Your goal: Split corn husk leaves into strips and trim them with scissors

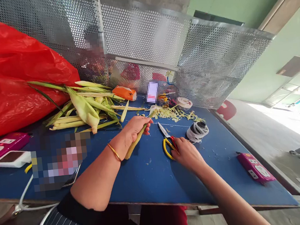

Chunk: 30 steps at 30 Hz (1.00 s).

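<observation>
My left hand [134,127] is closed around a rolled bundle of corn husk [132,148], which slants over the blue tabletop. Its lower end sticks out below my palm and its tip shows past my fingers. To the right, my right hand [188,154] has its fingers closed on one handle of the scissors [165,134], which have yellow and red handles. The blades point away from me, towards the cut husk scraps [170,113]. A spool of white thread [197,132] stands just beyond my right hand, and a thin thread runs left from it.
A heap of corn husks [85,112] lies at the back left beside a big red plastic bag [14,69]. Behind stand an orange tissue pack [124,93], a lit phone [152,92], a tape roll [184,102] and a perforated metal screen [141,31]. A purple case [256,167] lies right.
</observation>
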{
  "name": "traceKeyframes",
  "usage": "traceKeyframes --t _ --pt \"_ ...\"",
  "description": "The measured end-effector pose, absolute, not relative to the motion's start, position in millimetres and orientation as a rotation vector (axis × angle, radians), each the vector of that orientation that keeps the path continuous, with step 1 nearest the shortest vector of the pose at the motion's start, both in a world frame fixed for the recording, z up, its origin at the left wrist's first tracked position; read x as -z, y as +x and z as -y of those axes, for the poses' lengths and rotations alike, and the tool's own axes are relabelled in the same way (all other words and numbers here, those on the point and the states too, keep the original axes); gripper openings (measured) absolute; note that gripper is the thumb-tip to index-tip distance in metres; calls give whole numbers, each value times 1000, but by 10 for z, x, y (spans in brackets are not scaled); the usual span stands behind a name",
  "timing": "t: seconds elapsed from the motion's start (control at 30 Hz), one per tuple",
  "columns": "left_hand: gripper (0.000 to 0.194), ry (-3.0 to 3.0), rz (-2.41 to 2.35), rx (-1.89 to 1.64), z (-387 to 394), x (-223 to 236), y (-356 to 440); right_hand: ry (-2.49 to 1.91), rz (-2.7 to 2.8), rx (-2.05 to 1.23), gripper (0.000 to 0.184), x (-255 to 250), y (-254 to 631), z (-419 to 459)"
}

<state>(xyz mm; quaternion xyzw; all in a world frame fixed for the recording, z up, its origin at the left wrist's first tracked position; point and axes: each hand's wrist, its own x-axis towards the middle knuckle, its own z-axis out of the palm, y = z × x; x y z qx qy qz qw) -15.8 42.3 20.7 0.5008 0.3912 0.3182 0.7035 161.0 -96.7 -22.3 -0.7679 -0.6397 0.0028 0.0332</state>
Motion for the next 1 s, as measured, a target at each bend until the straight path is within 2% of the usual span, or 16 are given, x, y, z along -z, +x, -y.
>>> traceKeyframes --t 0.13,0.2,0.27,0.33,0.4,0.5,0.57,0.67,0.83,1.0 --pt "19 1159 -906 -709 -527 -240 -274 -2523 1954 -16 36 170 1515 761" --pt "17 1162 -917 -688 -561 -244 -313 -2534 1922 -84 45 132 1548 728" --pt "16 1144 -934 -678 -593 -241 -339 -2495 1838 -269 60 105 1645 760" --pt "15 1127 -948 -673 -622 -231 -355 -2375 1676 -527 65 106 1774 864" --pt "16 1126 -940 -666 -642 -218 -362 -2186 1483 -779 55 131 1893 1026" --pt "17 1124 -917 -669 -649 -209 -361 -1940 1182 -1199 64 172 1990 1304" --pt "18 1123 -912 -669 -642 -210 -357 -1772 1019 -1332 60 171 1993 1451" --pt "20 1126 -908 -677 -630 -209 -348 -1546 899 -1464 47 130 1943 1561" --pt "18 1138 -886 -696 -640 -164 -337 -1297 757 -1545 52 69 1849 1557" --pt "17 1150 -901 -707 -637 -174 -334 -1331 755 -1589 51 53 1776 1439"
